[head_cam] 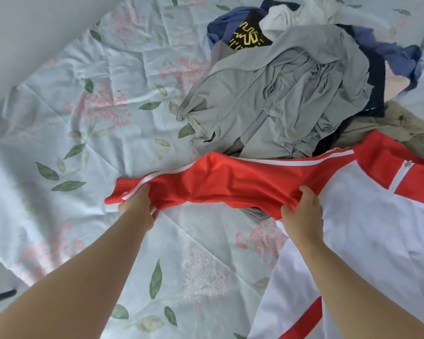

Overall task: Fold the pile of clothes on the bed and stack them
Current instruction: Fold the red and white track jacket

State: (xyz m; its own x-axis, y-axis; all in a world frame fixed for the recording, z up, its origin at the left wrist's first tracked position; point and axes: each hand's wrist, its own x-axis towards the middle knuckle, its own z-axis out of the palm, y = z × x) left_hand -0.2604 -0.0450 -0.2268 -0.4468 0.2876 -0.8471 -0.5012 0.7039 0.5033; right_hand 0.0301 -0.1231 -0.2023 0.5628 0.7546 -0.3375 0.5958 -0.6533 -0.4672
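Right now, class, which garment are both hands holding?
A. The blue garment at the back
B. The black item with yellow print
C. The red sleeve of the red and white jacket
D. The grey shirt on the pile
C: the left hand has its grip near the cuff of the red sleeve, and the right hand grips it near the shoulder.

No readable text or labels

pile of clothes (291, 89) far right on the bed (83, 118) | jacket (353, 228) nearer, right, before the pile | its sleeve (218, 182) stretches left between left hand (138, 206) and right hand (304, 211)
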